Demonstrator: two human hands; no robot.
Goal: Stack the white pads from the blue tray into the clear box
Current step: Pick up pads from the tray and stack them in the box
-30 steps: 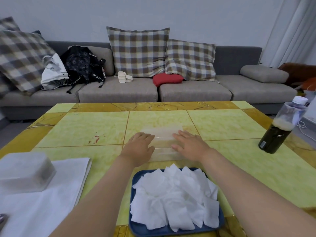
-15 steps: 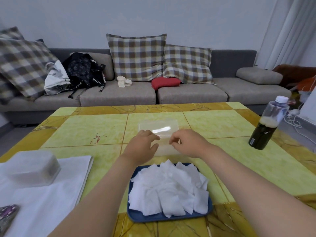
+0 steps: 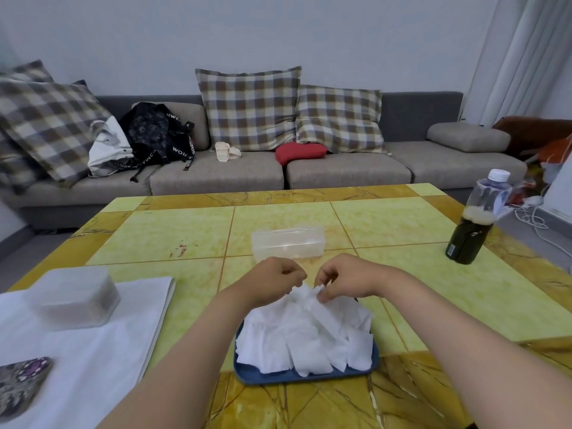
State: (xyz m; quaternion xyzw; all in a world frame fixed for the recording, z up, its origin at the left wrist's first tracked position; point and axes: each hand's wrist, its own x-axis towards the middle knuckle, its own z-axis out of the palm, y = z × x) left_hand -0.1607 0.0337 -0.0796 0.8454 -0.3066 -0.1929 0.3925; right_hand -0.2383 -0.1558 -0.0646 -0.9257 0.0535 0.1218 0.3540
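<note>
Head view is showing the yellow table carrying the blue tray at its near edge, heaped with loose white pads. The clear box is sitting just beyond, looking empty. The left hand and right hand are pinching pad edges at the heap's far top. Separating one pad and flattening it is probably going to be what keeps the stack square.

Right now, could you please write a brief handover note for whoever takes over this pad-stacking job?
Right hand pinches one thin white pad at the far edge of the pile on the blue plastic tray.
Left hand curls beside it; grip unclear.
Clear plastic box sits beyond the tray, apparently empty.
Done: nothing stacked.
Left: all pads.
</note>
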